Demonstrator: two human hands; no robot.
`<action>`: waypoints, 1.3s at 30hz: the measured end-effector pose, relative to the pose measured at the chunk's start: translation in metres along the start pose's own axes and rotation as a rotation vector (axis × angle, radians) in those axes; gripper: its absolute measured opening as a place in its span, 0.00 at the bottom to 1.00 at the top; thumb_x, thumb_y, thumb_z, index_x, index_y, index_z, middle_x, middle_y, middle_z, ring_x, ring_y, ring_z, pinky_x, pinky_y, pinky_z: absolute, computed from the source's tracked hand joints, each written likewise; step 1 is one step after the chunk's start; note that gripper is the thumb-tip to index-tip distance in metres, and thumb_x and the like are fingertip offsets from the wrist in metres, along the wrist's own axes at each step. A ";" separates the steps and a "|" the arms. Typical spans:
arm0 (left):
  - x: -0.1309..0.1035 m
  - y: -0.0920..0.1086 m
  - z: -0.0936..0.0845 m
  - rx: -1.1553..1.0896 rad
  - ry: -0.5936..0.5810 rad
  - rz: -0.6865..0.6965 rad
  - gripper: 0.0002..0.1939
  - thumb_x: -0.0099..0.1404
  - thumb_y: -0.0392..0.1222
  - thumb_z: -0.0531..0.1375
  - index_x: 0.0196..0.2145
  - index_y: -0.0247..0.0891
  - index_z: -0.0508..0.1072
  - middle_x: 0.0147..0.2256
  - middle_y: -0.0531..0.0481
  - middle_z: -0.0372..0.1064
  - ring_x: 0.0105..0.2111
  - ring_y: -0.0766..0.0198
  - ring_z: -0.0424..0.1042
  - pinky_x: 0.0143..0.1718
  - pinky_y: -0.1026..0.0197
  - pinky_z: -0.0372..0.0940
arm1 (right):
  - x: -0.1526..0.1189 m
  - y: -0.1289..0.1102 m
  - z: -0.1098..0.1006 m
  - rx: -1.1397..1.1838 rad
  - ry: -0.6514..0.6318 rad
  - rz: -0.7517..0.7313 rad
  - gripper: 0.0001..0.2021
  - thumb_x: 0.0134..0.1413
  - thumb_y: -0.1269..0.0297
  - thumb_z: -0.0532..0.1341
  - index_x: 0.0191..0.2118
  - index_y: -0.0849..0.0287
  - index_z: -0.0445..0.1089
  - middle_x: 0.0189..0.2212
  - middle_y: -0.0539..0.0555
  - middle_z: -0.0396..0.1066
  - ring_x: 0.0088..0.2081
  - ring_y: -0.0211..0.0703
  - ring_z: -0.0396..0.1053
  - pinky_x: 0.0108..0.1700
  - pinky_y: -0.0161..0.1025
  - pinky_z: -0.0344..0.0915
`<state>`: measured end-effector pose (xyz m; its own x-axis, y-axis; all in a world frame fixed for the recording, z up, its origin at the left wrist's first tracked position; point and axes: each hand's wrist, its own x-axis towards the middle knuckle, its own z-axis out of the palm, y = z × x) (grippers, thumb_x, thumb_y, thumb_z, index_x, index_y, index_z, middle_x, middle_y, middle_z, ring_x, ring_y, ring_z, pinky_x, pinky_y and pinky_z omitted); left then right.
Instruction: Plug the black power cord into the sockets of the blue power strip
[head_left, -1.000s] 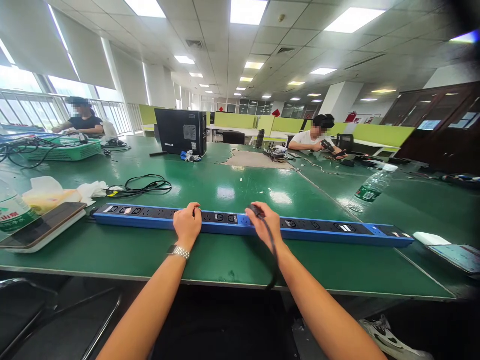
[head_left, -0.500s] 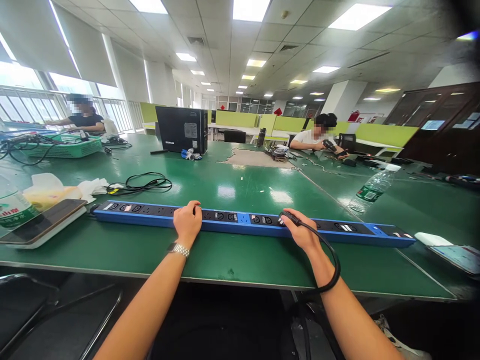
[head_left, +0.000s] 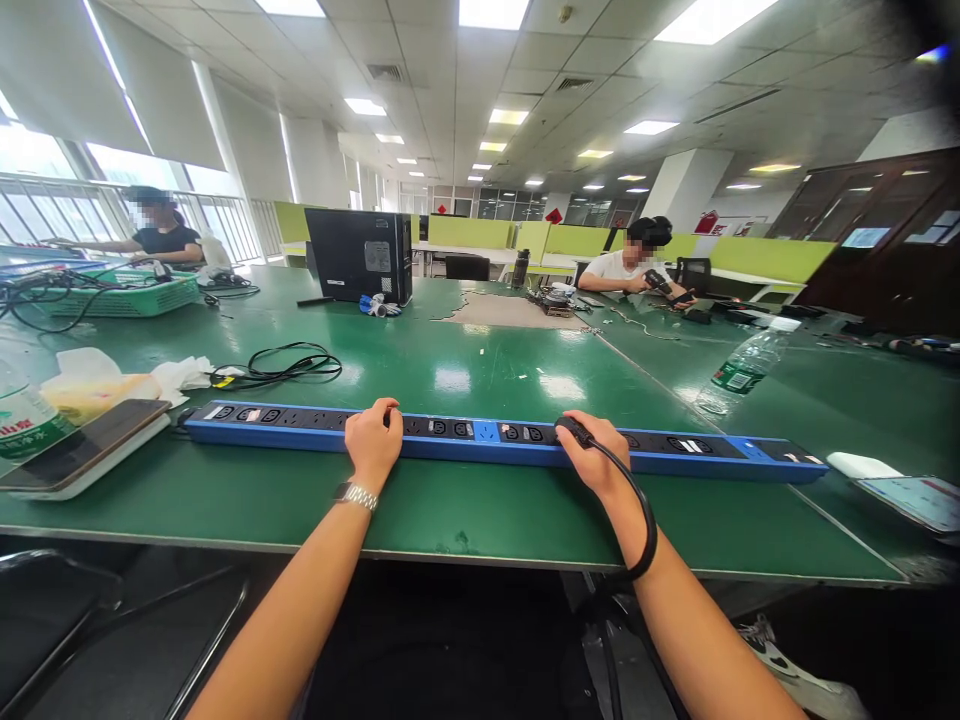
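Observation:
A long blue-and-black power strip (head_left: 487,432) lies across the table in front of me, its sockets facing up. My left hand (head_left: 373,440), with a metal watch on its wrist, is closed around the strip left of its middle. In my right hand (head_left: 596,455) is a black power plug (head_left: 574,430), gripped between thumb and fingers. The plug is down against the strip's socket face, right of the middle; my hand hides its prongs, so how deep it sits I cannot tell. Its thick black cord (head_left: 643,505) loops over my right wrist and drops below the table edge.
On the green table (head_left: 465,510) are a phone (head_left: 90,445) at left, a coiled black cable (head_left: 289,365), a computer case (head_left: 360,255), a green basket (head_left: 127,295) and a water bottle (head_left: 750,365). Two people sit across the table, one at left, one at right.
My right hand has turned the plug from a tilt, with its prongs showing, down onto the strip's socket face. The left hand has stayed on the strip. The view has shifted slightly.

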<state>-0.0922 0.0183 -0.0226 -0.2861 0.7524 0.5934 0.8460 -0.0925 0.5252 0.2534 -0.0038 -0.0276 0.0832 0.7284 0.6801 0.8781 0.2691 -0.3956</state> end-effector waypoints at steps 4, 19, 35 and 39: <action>0.000 0.000 0.000 -0.002 0.010 0.002 0.11 0.65 0.41 0.54 0.39 0.42 0.77 0.33 0.50 0.79 0.34 0.58 0.75 0.45 0.56 0.61 | -0.002 -0.001 0.003 -0.030 0.047 -0.019 0.17 0.55 0.53 0.55 0.42 0.57 0.75 0.39 0.57 0.77 0.41 0.50 0.71 0.47 0.44 0.65; 0.000 -0.001 0.002 0.030 0.018 0.005 0.11 0.64 0.41 0.54 0.39 0.42 0.77 0.32 0.49 0.79 0.34 0.56 0.75 0.44 0.56 0.61 | -0.009 -0.007 0.013 -0.101 0.134 0.027 0.17 0.57 0.52 0.56 0.43 0.57 0.73 0.39 0.57 0.77 0.41 0.49 0.71 0.44 0.42 0.62; 0.000 0.001 0.000 0.020 0.020 0.016 0.11 0.64 0.41 0.55 0.38 0.43 0.77 0.32 0.50 0.79 0.33 0.58 0.75 0.43 0.57 0.62 | -0.008 -0.002 0.015 -0.113 0.034 -0.062 0.15 0.58 0.55 0.55 0.43 0.56 0.74 0.39 0.56 0.77 0.40 0.49 0.71 0.45 0.43 0.62; 0.000 0.002 -0.001 0.009 0.009 0.005 0.11 0.64 0.41 0.55 0.38 0.42 0.77 0.33 0.50 0.79 0.33 0.58 0.75 0.44 0.57 0.62 | -0.009 0.000 0.019 -0.046 0.077 -0.060 0.15 0.59 0.54 0.55 0.43 0.56 0.73 0.39 0.56 0.77 0.40 0.49 0.71 0.46 0.43 0.62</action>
<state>-0.0911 0.0172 -0.0207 -0.2858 0.7463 0.6012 0.8512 -0.0904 0.5170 0.2432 0.0014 -0.0459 0.0637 0.6609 0.7478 0.9032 0.2805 -0.3248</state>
